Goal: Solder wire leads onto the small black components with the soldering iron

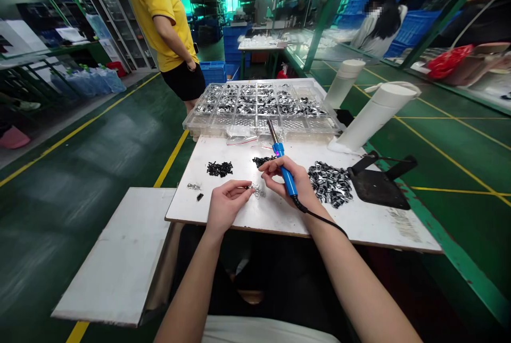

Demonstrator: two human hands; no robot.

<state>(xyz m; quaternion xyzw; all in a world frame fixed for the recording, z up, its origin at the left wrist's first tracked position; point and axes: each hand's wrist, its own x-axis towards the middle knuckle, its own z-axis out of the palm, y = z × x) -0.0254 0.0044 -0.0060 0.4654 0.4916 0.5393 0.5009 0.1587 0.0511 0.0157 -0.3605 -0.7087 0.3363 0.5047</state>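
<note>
My right hand (293, 175) is wrapped round a blue soldering iron (288, 179), its metal tip pointing up and away and its black cord trailing over my forearm. The thumb and forefinger of that hand bend toward each other near its front. My left hand (228, 202) is closed in a pinch at the fingertips; what it grips is too small to name. Just beside those fingertips, small silvery wire rings (258, 191) lie on the white table (275, 215). Beyond my hands are two heaps of small black parts (219, 168), the second (261, 161) partly behind the iron.
A clear compartment box (255, 125) full of shiny parts stands at the back. Right are a pile of black-and-silver pieces (330, 183), a black stand (381, 189) and white tubes (375, 114). A person in a yellow shirt (167, 8) stands beyond, left.
</note>
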